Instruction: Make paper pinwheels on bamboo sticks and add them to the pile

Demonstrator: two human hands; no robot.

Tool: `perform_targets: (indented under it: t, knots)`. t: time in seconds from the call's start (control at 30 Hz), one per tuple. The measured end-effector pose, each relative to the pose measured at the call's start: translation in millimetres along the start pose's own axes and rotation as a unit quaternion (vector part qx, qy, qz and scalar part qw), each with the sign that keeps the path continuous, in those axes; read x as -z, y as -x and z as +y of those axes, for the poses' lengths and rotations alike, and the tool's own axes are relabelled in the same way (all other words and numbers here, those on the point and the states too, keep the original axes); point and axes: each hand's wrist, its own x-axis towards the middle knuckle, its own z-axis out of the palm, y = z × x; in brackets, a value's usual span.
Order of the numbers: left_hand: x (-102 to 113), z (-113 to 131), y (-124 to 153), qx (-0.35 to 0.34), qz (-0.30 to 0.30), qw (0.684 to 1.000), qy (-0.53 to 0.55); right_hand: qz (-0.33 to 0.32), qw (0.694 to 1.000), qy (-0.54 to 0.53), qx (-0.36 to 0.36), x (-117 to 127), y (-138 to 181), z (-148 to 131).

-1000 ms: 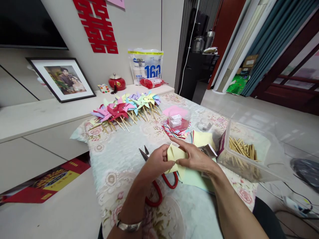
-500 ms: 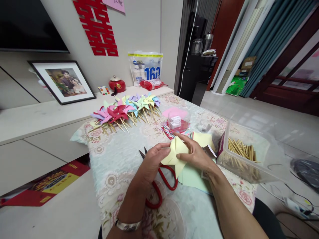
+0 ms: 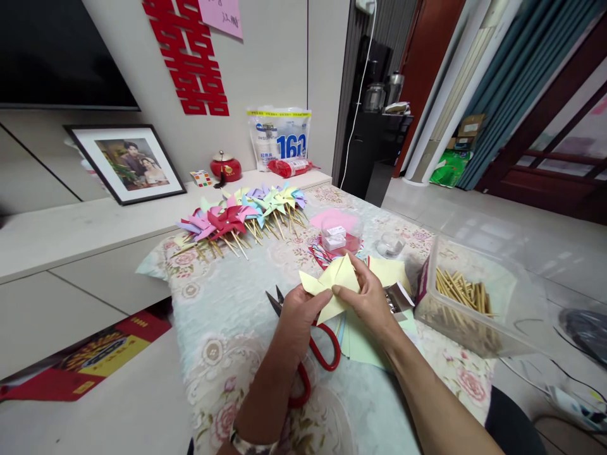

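Observation:
Between my two hands is a pale yellow paper pinwheel [image 3: 337, 273], its corners folded in toward the centre. My left hand [image 3: 303, 311] pinches its lower left side, thumb near the middle. From the right, my right hand [image 3: 367, 292] grips it, thumb pressed at the centre and fingers behind. Scissors [image 3: 327, 346] with red handles lie on the cloth beneath my left hand and forearm, partly hidden. Beside my right hand are a small open box [image 3: 399, 299] of metal bits, yellow paper sheets [image 3: 391, 270] and pale green sheets [image 3: 367, 338].
Finished pinwheels [image 3: 237, 218] on sticks lie at the table's back left. A clear plastic bin [image 3: 455, 322] holds bamboo sticks [image 3: 462, 291] at the right. A round clear container [image 3: 342, 232] and a tape roll [image 3: 389, 246] sit behind my hands on the floral tablecloth [image 3: 227, 309].
The yellow paper has turned in my hands, with one flap now pointing out to the left. My left thumb has moved in toward the centre. The view has shifted slightly.

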Motion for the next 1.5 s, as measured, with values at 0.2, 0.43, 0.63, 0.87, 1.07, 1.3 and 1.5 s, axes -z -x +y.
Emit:
perform_targets:
  t: [0.2,0.43,0.63,0.87,1.07,1.3,1.5]
  knots:
    - [0.7,-2.6,-3.2,-0.008,0.04,0.999,0.007,0.009,1.0,0.006,0.017,-3.1,-0.6,3.7]
    - [5.1,-0.4,-3.7,-0.004,0.046,0.999,0.015,-0.049,0.997,-0.053,-0.023,0.2,0.4,-2.6]
    - [10.8,11.4,-2.0,0.014,0.058,0.998,0.009,-0.024,0.999,-0.019,0.009,7.6,-2.3,-3.3]
    - [17.4,18.0,-3.4,0.005,0.073,0.997,0.004,-0.087,0.98,0.114,0.141,14.4,-2.0,-5.7]
    - [21.6,15.1,-5.3,-0.007,0.078,0.997,-0.003,-0.128,0.961,0.172,0.177,16.4,-0.8,-11.9]
    - [22.3,12.3,-5.0,-0.028,0.08,0.996,-0.016,-0.134,0.954,0.209,0.166,17.5,-1.0,-8.7]
    - [18.6,10.4,-5.5,-0.04,0.089,0.994,-0.046,-0.145,0.953,0.223,0.147,16.8,-0.9,-8.8]
